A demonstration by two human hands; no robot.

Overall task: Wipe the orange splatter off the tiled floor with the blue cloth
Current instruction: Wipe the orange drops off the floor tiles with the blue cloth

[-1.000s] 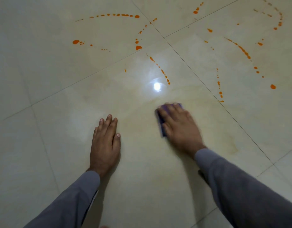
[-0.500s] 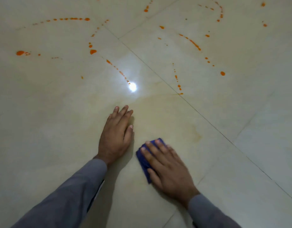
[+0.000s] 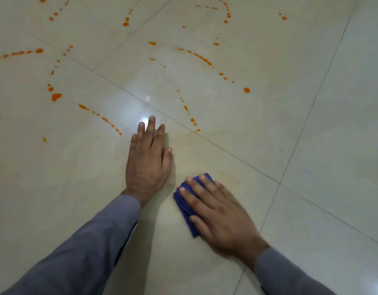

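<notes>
My right hand (image 3: 222, 218) lies flat on the folded blue cloth (image 3: 185, 204), pressing it against the cream tiled floor (image 3: 311, 128); only the cloth's left and far edges show past the fingers. My left hand (image 3: 147, 160) rests palm down on the floor just left of the cloth, fingers straight. Orange splatter runs in dotted trails beyond both hands: one trail (image 3: 103, 119) ends close to my left fingertips, another trail (image 3: 189, 111) lies ahead, a long streak (image 3: 202, 58) and a round drop (image 3: 246, 90) sit farther off. A faint yellowish smear (image 3: 232, 179) marks the tile around the cloth.
Dark grout lines (image 3: 237, 155) cross the glossy floor. A bright light reflection (image 3: 144, 120) sits at my left fingertips. More orange drops (image 3: 56, 96) lie at the far left and along the top of the view.
My right hand drew the cloth back toward me from beside the light reflection, then stayed near my left hand. The view has swung, so the splatter sits lower and more to the right.
</notes>
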